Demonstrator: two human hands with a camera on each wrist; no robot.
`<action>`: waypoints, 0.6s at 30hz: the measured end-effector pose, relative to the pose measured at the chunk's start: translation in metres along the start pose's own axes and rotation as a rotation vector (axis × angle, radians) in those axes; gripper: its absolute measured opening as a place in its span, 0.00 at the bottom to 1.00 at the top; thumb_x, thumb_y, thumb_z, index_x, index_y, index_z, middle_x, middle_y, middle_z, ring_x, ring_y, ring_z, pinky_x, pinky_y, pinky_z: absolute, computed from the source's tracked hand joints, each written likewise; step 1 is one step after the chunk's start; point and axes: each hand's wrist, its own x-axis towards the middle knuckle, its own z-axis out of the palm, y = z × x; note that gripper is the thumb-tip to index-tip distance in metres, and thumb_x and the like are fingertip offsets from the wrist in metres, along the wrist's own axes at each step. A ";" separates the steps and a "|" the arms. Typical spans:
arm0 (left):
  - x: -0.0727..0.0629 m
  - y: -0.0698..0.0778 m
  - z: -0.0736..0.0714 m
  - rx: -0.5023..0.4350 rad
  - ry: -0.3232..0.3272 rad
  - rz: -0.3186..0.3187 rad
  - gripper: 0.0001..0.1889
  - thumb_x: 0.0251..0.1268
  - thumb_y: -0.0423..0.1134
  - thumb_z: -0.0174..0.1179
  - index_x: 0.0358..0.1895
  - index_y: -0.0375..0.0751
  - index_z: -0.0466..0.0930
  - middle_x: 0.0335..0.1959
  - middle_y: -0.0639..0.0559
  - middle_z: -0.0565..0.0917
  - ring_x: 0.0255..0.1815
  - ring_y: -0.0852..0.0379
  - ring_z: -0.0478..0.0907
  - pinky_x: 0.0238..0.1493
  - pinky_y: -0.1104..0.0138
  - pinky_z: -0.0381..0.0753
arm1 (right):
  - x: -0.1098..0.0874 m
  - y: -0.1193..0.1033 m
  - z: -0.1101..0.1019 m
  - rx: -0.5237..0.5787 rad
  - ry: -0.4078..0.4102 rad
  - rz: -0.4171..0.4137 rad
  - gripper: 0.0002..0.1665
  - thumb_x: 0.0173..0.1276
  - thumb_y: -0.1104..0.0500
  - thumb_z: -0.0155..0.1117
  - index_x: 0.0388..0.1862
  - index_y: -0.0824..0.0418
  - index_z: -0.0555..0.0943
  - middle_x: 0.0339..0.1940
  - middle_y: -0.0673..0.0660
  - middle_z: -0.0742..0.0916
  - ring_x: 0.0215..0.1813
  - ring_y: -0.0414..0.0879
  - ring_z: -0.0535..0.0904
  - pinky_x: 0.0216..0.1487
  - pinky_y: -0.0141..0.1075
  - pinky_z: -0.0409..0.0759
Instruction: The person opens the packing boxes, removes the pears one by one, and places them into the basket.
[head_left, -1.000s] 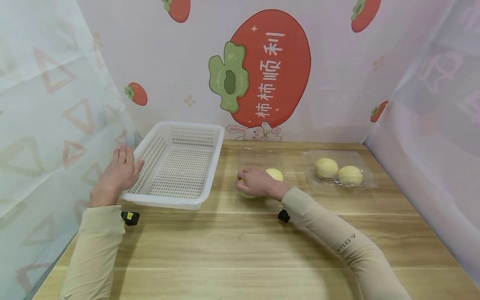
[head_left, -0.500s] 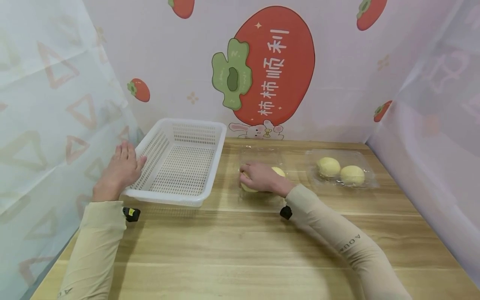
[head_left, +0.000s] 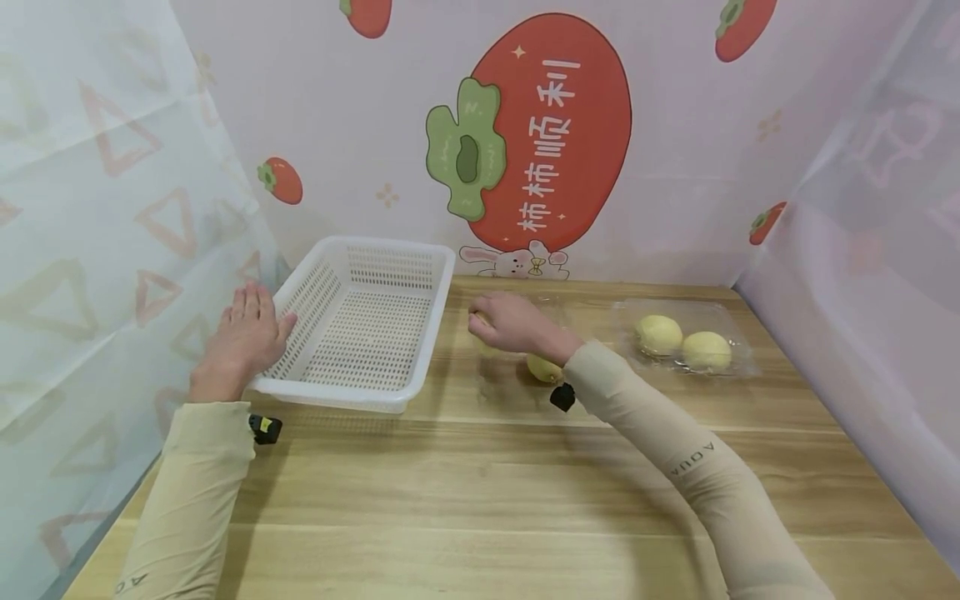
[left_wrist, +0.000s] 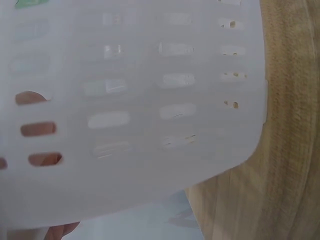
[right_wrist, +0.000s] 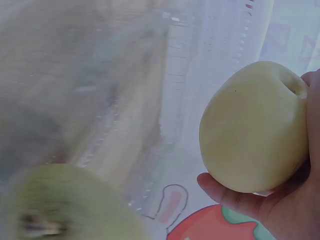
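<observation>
Inside the right grip [right_wrist: 290, 202], one yellow fruit [right_wrist: 252, 130].

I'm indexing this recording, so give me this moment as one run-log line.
left hand: at white basket's left side | right hand: grips pale yellow fruit | another fruit: partly hidden | clear package: two fruits

Held fruit [right_wrist: 252, 130]: pale yellow, one dark speck
Nearest other fruit [right_wrist: 80, 205]: greener yellow, brown stem end
Packs [head_left: 693, 312]: clear, colourless
Basket [head_left: 337, 393]: plain white, slotted grid
Bench [head_left: 480, 500]: light brown wood grain
Sleeves [head_left: 652, 433]: beige, dark lettering
Back wall [head_left: 360, 117]: pale pink; red persimmon print [head_left: 588, 150], green leaves, white characters
Left wall [head_left: 45, 350]: whitish, faded red and olive triangles
</observation>
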 end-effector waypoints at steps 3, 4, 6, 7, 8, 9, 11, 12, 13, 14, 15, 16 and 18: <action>0.000 0.001 0.000 -0.003 0.000 -0.004 0.44 0.78 0.59 0.26 0.72 0.21 0.20 0.75 0.24 0.25 0.77 0.27 0.23 0.75 0.36 0.32 | 0.009 -0.004 -0.006 0.019 0.031 -0.041 0.18 0.71 0.50 0.46 0.40 0.56 0.82 0.34 0.49 0.85 0.37 0.42 0.79 0.43 0.36 0.80; 0.000 0.001 0.000 -0.003 0.001 -0.004 0.44 0.78 0.59 0.26 0.72 0.21 0.20 0.75 0.24 0.25 0.77 0.27 0.23 0.75 0.36 0.32 | 0.012 -0.006 -0.007 0.022 0.038 -0.056 0.17 0.71 0.51 0.45 0.38 0.56 0.81 0.30 0.49 0.83 0.34 0.41 0.76 0.38 0.35 0.77; 0.000 0.002 0.000 -0.003 0.002 -0.004 0.44 0.78 0.58 0.26 0.72 0.21 0.20 0.75 0.24 0.25 0.77 0.27 0.23 0.75 0.36 0.32 | 0.018 -0.009 -0.010 0.038 0.050 -0.087 0.16 0.70 0.52 0.45 0.38 0.56 0.80 0.25 0.49 0.78 0.28 0.41 0.71 0.32 0.33 0.71; 0.000 0.002 0.000 -0.004 0.004 -0.004 0.44 0.78 0.58 0.26 0.72 0.21 0.20 0.75 0.24 0.25 0.77 0.27 0.23 0.75 0.36 0.32 | 0.021 -0.011 -0.012 0.047 0.049 -0.098 0.17 0.71 0.52 0.44 0.42 0.56 0.81 0.25 0.48 0.77 0.27 0.41 0.69 0.30 0.33 0.68; 0.000 0.002 0.000 -0.006 0.005 -0.003 0.44 0.78 0.58 0.26 0.72 0.21 0.20 0.75 0.24 0.25 0.77 0.27 0.23 0.75 0.36 0.32 | 0.024 -0.013 -0.013 0.053 0.048 -0.109 0.19 0.71 0.52 0.44 0.46 0.55 0.82 0.25 0.48 0.77 0.26 0.41 0.68 0.29 0.33 0.66; 0.000 0.002 0.000 -0.008 0.006 -0.002 0.44 0.79 0.58 0.26 0.72 0.21 0.20 0.74 0.24 0.24 0.77 0.27 0.23 0.75 0.36 0.32 | 0.026 -0.015 -0.014 0.057 0.046 -0.117 0.20 0.72 0.52 0.43 0.49 0.55 0.82 0.26 0.48 0.78 0.26 0.41 0.68 0.28 0.33 0.65; 0.000 0.002 0.000 -0.009 0.012 -0.001 0.44 0.79 0.58 0.26 0.72 0.20 0.21 0.74 0.23 0.25 0.77 0.27 0.23 0.76 0.36 0.33 | 0.031 -0.019 -0.017 0.066 0.043 -0.123 0.22 0.73 0.52 0.43 0.54 0.55 0.82 0.30 0.47 0.82 0.27 0.41 0.70 0.30 0.32 0.68; 0.000 0.002 0.000 -0.012 0.013 0.000 0.44 0.78 0.58 0.26 0.72 0.20 0.21 0.74 0.23 0.25 0.77 0.27 0.23 0.76 0.37 0.33 | 0.034 -0.020 -0.018 0.068 0.043 -0.125 0.22 0.73 0.52 0.43 0.55 0.55 0.82 0.33 0.47 0.83 0.28 0.40 0.71 0.31 0.32 0.70; 0.000 0.001 0.001 -0.013 0.014 0.000 0.44 0.78 0.58 0.26 0.72 0.20 0.21 0.74 0.23 0.25 0.77 0.28 0.22 0.76 0.37 0.32 | 0.037 -0.022 -0.020 0.067 0.042 -0.126 0.22 0.73 0.52 0.43 0.53 0.55 0.82 0.34 0.47 0.84 0.28 0.41 0.72 0.31 0.32 0.71; 0.001 0.001 0.001 -0.014 0.015 0.000 0.44 0.78 0.58 0.26 0.72 0.20 0.21 0.74 0.23 0.25 0.77 0.28 0.22 0.76 0.37 0.32 | 0.039 -0.024 -0.020 0.064 0.039 -0.120 0.20 0.73 0.52 0.43 0.49 0.56 0.82 0.34 0.48 0.84 0.29 0.41 0.72 0.31 0.32 0.71; 0.001 0.001 0.001 -0.016 0.016 0.000 0.44 0.78 0.58 0.26 0.72 0.20 0.21 0.74 0.23 0.25 0.77 0.28 0.22 0.76 0.37 0.32 | 0.042 -0.025 -0.021 0.060 0.036 -0.114 0.20 0.73 0.52 0.43 0.47 0.56 0.82 0.36 0.48 0.84 0.31 0.40 0.73 0.33 0.32 0.72; 0.001 0.001 0.001 -0.017 0.016 -0.001 0.44 0.78 0.58 0.26 0.72 0.20 0.21 0.74 0.23 0.24 0.77 0.28 0.22 0.76 0.37 0.32 | 0.044 -0.027 -0.023 0.057 0.030 -0.108 0.19 0.72 0.52 0.43 0.45 0.55 0.81 0.36 0.48 0.84 0.32 0.41 0.73 0.33 0.32 0.72; 0.001 0.000 0.002 -0.021 0.014 -0.005 0.44 0.78 0.59 0.25 0.72 0.20 0.21 0.74 0.24 0.23 0.76 0.28 0.21 0.76 0.37 0.31 | 0.049 -0.031 -0.024 0.046 0.023 -0.107 0.17 0.72 0.52 0.44 0.43 0.54 0.81 0.37 0.49 0.83 0.34 0.41 0.73 0.34 0.32 0.72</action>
